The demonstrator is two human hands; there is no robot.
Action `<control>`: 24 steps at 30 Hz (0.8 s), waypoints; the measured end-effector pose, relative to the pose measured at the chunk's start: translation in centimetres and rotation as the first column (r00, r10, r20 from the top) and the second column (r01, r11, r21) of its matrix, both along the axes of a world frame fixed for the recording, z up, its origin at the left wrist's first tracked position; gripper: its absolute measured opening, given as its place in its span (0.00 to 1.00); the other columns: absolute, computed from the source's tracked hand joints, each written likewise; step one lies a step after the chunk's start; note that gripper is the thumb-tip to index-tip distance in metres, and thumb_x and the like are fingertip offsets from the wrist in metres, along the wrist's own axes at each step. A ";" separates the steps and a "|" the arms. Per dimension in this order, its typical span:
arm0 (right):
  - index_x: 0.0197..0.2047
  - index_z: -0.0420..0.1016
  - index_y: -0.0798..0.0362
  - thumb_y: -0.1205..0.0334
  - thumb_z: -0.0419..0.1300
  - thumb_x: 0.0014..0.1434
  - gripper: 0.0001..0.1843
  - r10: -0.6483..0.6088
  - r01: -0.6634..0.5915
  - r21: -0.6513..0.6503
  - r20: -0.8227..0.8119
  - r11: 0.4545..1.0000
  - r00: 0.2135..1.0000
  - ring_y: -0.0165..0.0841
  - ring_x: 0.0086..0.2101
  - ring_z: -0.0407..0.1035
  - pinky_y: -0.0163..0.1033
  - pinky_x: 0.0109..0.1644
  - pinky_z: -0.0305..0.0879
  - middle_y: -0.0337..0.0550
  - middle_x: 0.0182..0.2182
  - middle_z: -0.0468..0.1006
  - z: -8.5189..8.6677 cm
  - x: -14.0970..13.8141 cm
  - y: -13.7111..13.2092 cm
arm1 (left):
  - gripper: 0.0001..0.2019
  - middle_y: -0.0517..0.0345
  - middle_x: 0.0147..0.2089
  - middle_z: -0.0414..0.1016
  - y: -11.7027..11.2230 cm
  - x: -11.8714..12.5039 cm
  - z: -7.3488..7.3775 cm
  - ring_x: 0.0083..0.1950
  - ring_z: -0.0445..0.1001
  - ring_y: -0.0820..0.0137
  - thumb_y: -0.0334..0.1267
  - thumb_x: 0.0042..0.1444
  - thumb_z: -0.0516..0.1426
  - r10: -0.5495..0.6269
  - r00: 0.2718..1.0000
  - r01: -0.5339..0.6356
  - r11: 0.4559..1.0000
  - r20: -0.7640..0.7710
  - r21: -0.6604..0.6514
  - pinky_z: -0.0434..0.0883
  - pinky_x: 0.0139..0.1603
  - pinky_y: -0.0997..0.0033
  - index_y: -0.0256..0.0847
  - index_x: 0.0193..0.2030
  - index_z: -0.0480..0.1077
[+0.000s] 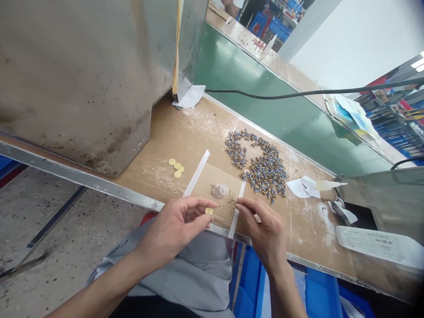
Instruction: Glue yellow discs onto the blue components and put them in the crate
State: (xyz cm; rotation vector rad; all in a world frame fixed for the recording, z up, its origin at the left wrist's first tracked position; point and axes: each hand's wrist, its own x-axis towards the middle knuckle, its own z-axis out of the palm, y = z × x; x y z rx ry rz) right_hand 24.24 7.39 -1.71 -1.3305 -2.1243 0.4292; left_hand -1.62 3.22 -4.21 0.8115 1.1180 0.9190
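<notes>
My left hand (180, 223) pinches a small yellow disc (209, 211) between thumb and fingers, just above the bench's near edge. To its right, my right hand (263, 227) is closed in a pinch over a scatter of tiny brass-coloured bits (229, 198); what its fingertips hold is too small to make out. A clear plastic dish (220, 191) sits on the cardboard just beyond both hands. Several more yellow discs (178, 170) lie to the left, past a white tape strip (196, 172). Farther off spreads a pile of small blue and brass parts (266, 172).
A large stained metal housing (82, 79) stands at left on the cardboard-covered bench (155, 150). At right are a nozzle bottle (326, 185) on white paper and a white plastic container (377, 245). A black cable (271, 95) crosses above a green divider. Blue bins (318, 291) stand below.
</notes>
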 end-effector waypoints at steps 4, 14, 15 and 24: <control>0.49 0.87 0.45 0.66 0.69 0.78 0.06 0.002 -0.002 0.000 -0.066 1.000 0.998 0.32 0.39 0.83 0.37 0.47 0.78 0.37 0.40 0.88 1.1 -0.6 0.8 | 0.19 0.55 0.44 0.92 -0.2 -0.4 0.1 0.46 0.88 0.62 0.49 0.70 0.73 -0.010 1.000 0.009 1.000 -0.007 -0.021 0.82 0.51 0.65 0.45 0.62 0.88; 0.57 0.85 0.45 0.69 0.68 0.79 0.11 0.191 -0.197 0.082 0.076 0.977 0.979 0.34 0.45 0.86 0.37 0.54 0.82 0.40 0.47 0.90 2.7 -1.0 2.9 | 0.16 0.57 0.43 0.90 -0.1 -0.7 0.3 0.47 0.87 0.63 0.47 0.74 0.69 -0.015 0.999 0.015 1.000 0.029 0.016 0.81 0.54 0.65 0.45 0.63 0.86; 0.58 0.84 0.45 0.70 0.67 0.79 0.11 0.214 -0.222 0.090 0.095 0.971 0.972 0.34 0.46 0.86 0.37 0.54 0.81 0.40 0.48 0.90 2.7 -1.1 3.0 | 0.15 0.57 0.43 0.90 -0.1 -0.7 0.4 0.47 0.87 0.64 0.46 0.74 0.68 -0.014 0.999 0.013 1.000 0.043 0.018 0.81 0.54 0.65 0.46 0.63 0.85; 0.62 0.84 0.44 0.73 0.59 0.81 0.18 0.261 -0.282 0.048 0.261 0.958 0.929 0.36 0.51 0.84 0.40 0.55 0.80 0.45 0.55 0.87 4.2 -1.2 3.6 | 0.08 0.57 0.42 0.88 0.2 -0.6 0.4 0.46 0.86 0.65 0.41 0.75 0.66 0.023 0.994 -0.026 0.999 0.108 0.025 0.81 0.53 0.65 0.45 0.56 0.81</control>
